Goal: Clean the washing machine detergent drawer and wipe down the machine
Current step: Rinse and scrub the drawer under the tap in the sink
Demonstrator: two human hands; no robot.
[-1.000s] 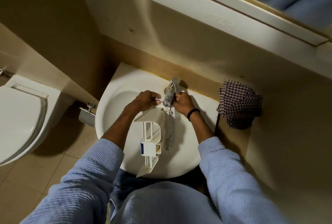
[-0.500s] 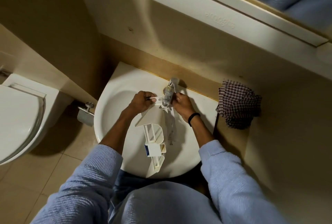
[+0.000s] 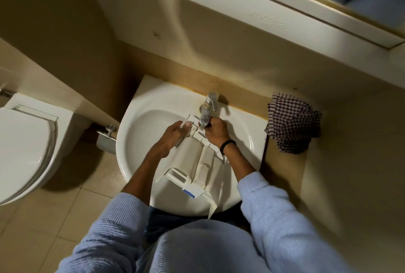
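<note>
Detergent drawer held over the basin under the tap.

The long white plastic detergent drawer [image 3: 192, 163] lies tilted across the round white ceramic basin [image 3: 140, 123]. The left hand [image 3: 175, 132] grips its far left edge; the right hand [image 3: 215, 131] closes on its far end, below the chrome tap [image 3: 208, 108]. A checked cloth [image 3: 292, 123] hangs right.

Drawer [image 3: 192, 163] matt plastic – sink [image 3: 140, 123] glossy ceramic, tap [image 3: 209, 106] metal.

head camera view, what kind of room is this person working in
Most likely a small home bathroom. A white wash basin with a chrome tap is fixed to the wall, a toilet with its lid down stands to the left, and a checked cloth hangs to the right.
</note>
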